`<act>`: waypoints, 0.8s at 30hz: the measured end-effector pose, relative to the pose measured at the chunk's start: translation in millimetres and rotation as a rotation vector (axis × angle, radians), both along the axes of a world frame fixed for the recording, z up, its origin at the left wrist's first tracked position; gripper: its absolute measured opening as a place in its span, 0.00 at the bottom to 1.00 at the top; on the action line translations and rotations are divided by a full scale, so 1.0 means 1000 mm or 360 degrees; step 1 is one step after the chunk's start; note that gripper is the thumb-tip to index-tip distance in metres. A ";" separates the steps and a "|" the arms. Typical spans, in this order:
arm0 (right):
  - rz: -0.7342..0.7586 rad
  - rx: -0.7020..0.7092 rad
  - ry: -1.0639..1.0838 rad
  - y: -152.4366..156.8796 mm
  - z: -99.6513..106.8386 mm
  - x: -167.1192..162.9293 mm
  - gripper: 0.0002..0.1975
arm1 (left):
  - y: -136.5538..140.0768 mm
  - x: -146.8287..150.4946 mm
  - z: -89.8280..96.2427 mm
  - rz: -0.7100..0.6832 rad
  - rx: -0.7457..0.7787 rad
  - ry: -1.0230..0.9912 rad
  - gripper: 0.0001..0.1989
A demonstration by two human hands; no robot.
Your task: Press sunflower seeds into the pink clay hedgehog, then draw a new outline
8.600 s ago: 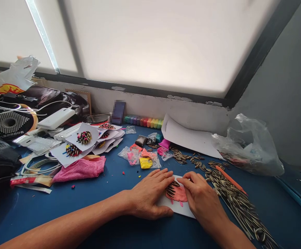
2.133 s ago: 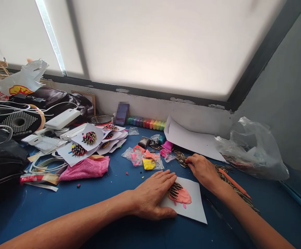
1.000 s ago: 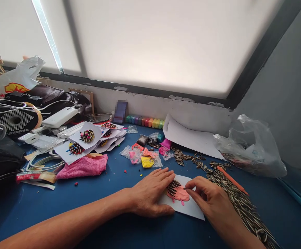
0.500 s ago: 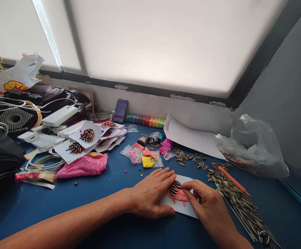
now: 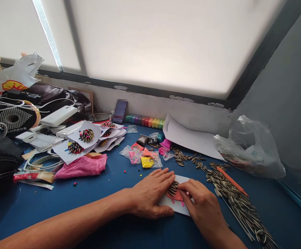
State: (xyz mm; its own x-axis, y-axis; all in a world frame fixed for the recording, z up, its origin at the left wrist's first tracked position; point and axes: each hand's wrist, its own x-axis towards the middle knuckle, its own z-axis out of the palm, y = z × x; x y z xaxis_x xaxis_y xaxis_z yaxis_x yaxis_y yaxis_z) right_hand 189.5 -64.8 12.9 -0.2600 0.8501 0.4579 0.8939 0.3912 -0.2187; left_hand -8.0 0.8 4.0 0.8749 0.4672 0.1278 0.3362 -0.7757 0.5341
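My left hand (image 5: 154, 193) lies flat with fingers stretched out, holding down the left side of a white paper card (image 5: 179, 208). On the card is a flat shape of orange clay (image 5: 175, 196) with small pink clay pieces along its lower edge. Striped sunflower seeds (image 5: 172, 188) stand in rows in its upper left part. My right hand (image 5: 204, 204) is closed in a pinch at the right end of these rows, thumb and forefinger on a sunflower seed that the fingertips mostly hide. To the right of this hand spreads a long pile of loose sunflower seeds (image 5: 240, 199).
An orange tool (image 5: 232, 180) and a thin rod (image 5: 240, 220) lie by the seed pile. Opened clay packets (image 5: 147, 162) sit behind my hands. At left are finished cards (image 5: 89, 136), a pink cloth (image 5: 81, 166) and cables. A clear plastic bag (image 5: 254, 152) stands at right.
My right hand has shifted slightly left, its pinched fingertips now closer in to the clay and the seed rows. My left hand stays in place on the card.
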 end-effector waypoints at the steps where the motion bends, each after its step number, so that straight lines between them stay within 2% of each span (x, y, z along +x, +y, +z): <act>1: -0.0001 -0.0004 -0.0032 0.000 0.000 0.000 0.10 | 0.000 0.000 0.000 0.0001 0.0004 -0.0001 0.45; 16: -0.0051 -0.0090 -0.0247 0.004 -0.002 -0.006 0.11 | 0.000 0.000 -0.005 -0.0006 0.0037 -0.0020 0.44; 24: -0.0062 -0.0104 -0.0315 0.001 0.005 -0.001 0.10 | 0.000 0.000 -0.001 -0.0003 0.0006 -0.0020 0.44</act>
State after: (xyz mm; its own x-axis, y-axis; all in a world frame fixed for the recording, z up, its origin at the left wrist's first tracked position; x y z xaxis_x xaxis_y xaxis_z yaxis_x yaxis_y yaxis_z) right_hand 188.1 -63.9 18.4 -0.3057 0.8876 0.3447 0.9362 0.3461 -0.0610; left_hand -7.7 0.7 2.9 0.8740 0.4652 0.1405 0.3282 -0.7782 0.5354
